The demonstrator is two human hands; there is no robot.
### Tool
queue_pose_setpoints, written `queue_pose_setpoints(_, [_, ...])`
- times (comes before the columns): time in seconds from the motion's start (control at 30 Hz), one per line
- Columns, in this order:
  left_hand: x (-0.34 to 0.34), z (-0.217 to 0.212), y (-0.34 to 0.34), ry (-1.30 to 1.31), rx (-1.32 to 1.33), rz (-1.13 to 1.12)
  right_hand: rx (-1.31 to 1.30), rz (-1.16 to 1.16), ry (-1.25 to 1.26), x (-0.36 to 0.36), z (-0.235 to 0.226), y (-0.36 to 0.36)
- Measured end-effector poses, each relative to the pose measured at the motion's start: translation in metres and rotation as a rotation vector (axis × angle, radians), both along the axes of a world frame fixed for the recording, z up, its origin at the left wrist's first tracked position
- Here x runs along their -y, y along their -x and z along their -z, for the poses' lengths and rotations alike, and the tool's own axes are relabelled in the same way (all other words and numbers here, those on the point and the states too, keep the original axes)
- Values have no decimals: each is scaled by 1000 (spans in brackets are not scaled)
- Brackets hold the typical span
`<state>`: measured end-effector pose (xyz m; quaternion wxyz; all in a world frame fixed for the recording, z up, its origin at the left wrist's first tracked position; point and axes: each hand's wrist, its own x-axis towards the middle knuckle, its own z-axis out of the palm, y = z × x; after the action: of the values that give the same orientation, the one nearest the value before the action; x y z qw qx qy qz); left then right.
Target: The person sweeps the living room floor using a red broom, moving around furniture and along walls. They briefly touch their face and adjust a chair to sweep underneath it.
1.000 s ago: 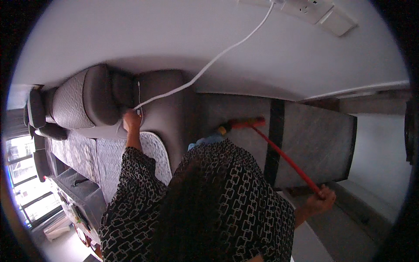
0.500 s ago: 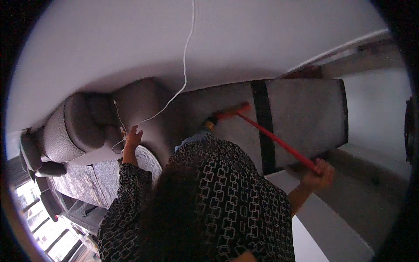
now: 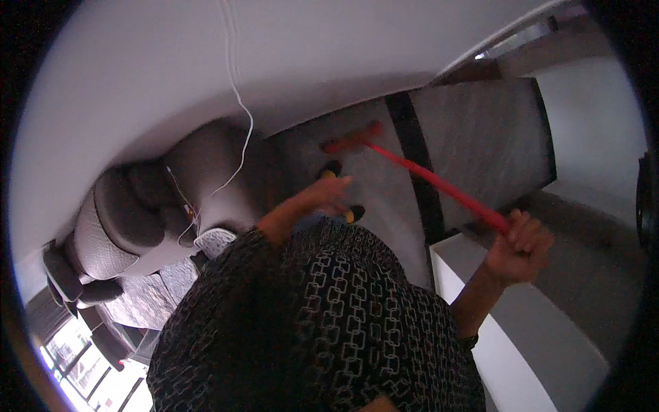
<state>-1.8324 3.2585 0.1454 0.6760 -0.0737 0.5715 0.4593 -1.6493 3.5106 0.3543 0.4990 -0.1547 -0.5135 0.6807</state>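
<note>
Head view, looking down past my black patterned shirt (image 3: 357, 295). My right hand (image 3: 518, 248), at the right of the field, is closed round the top end of the red broom (image 3: 439, 181) — fingers wrapped over the handle, knuckles uppermost. The handle slants from my fist, away and to the left, down to the broom head (image 3: 351, 140), which lies at the grey floor (image 3: 480, 130) between my shoes and the wall (image 3: 165, 89), left of the dark band (image 3: 415, 144) crossing the tiles. My left hand (image 3: 328, 195) is held in front of my body, apart from the broom, its fingers loosely extended and pointing to the right; their tips are blurred. Beneath it show my dark shoes (image 3: 355, 214), each with a touch of yellow.

To the left stands the grey sofa (image 3: 213, 158), its seat partly under a quilted cover (image 3: 147, 299). A white cable (image 3: 248, 130) hangs down the wall and curves onto the sofa. A bright window (image 3: 89, 357) occupies the lower left corner; a white ledge (image 3: 473, 295) runs beside my right forearm.
</note>
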Motion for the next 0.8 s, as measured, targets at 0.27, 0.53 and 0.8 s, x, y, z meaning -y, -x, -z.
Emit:
queue_pose_setpoints(0.27, [-124, 48, -42, 110, 189, -505, 174, -178, 95, 53, 90, -20])
queue_pose_setpoints(0.53, [-135, 102, -131, 216, 128, -228, 795, -200, -97, 71, 49, -77])
queue_pose_setpoints(0.8, [-127, 20, -127, 251, -20, -292, 536, -495, -153, 38, 29, -106])
